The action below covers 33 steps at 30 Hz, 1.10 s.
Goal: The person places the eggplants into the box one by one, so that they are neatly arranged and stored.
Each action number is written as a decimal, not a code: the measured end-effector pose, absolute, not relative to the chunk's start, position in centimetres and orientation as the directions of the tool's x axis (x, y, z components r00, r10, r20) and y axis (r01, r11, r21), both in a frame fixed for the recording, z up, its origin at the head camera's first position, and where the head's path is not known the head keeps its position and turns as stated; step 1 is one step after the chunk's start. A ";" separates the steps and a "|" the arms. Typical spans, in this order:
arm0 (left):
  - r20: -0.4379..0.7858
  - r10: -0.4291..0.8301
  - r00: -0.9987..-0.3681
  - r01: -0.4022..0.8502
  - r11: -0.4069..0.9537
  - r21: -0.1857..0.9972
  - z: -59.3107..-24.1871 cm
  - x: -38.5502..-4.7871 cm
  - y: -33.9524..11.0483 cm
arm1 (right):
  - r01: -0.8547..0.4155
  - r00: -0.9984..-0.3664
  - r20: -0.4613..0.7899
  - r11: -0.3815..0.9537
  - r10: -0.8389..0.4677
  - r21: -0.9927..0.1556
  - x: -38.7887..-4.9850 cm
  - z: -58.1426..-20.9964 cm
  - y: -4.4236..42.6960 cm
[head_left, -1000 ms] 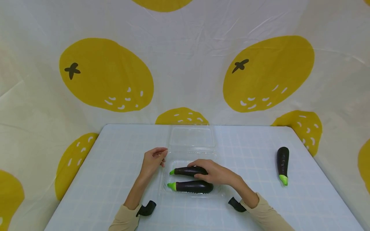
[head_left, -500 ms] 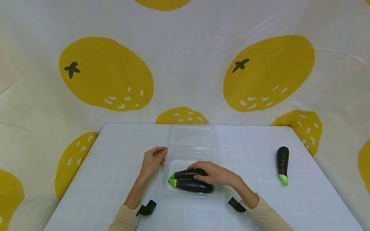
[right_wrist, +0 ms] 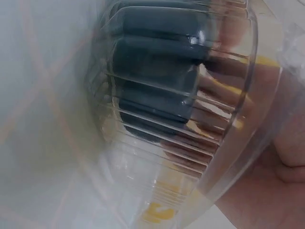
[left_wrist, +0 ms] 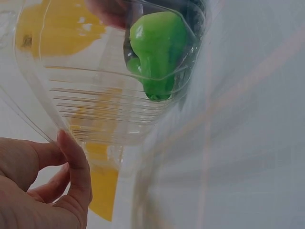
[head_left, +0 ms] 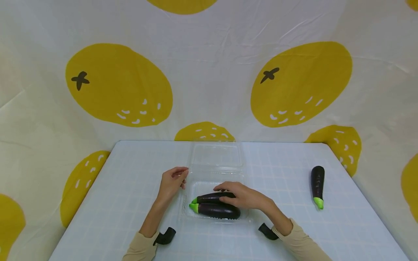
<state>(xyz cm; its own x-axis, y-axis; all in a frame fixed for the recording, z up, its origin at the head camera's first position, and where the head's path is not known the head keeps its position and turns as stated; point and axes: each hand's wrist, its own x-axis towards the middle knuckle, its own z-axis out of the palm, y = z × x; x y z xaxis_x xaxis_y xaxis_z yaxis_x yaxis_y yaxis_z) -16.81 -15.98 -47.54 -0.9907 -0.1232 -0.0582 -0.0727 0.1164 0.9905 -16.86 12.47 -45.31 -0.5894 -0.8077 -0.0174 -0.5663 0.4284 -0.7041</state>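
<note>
Two dark purple eggplants lie side by side in the base of a clear plastic clamshell container (head_left: 217, 177), green stems to the left. My right hand (head_left: 243, 195) is over the far eggplant (head_left: 209, 198), thumb across its top and fingers curved round its far side. The near eggplant (head_left: 217, 211) lies against it. My left hand (head_left: 171, 183) pinches the container's left rim between thumb and finger, as the left wrist view shows. Through the clear wall there, a green stem (left_wrist: 159, 45) appears. In the right wrist view, the dark eggplant ends (right_wrist: 152, 71) and fingers show through ribbed plastic.
The container's lid (head_left: 216, 155) lies folded back toward the table's far edge. A third eggplant (head_left: 318, 186) rests on the pale checked tablecloth (head_left: 277, 163) at the right. Behind the table hangs a white cloth (head_left: 209, 72) with yellow fruit prints.
The far eggplant has shifted nearer, and the stems of the two eggplants have come together. My right hand has moved slightly with it. My left hand has stayed at the rim.
</note>
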 end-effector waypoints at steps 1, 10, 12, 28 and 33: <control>-0.056 -0.123 -0.991 -0.070 0.113 0.991 -47.8 -16.9 -16.0 | -0.564 -0.594 -0.014 0.429 -0.804 -0.705 -16.8 -45.3 12.6; -0.037 -0.113 -0.993 -0.051 0.127 0.991 -48.2 -17.1 -16.3 | -0.592 -0.614 0.039 0.428 -0.788 -0.683 -16.7 -44.6 13.6; -0.037 -0.115 -0.993 -0.052 0.124 0.991 -48.2 -17.1 -16.3 | -0.601 -0.619 0.050 0.431 -0.784 -0.673 -16.7 -44.4 13.8; -0.037 -0.118 -0.992 -0.048 0.099 0.994 -48.4 -17.2 -16.4 | -0.622 -0.712 0.158 0.511 -0.684 -0.593 -16.4 -43.0 16.3; -0.037 -0.115 -0.993 -0.047 0.090 0.995 -48.4 -17.2 -16.3 | -0.632 -0.730 0.208 0.527 -0.651 -0.568 -16.5 -42.8 17.3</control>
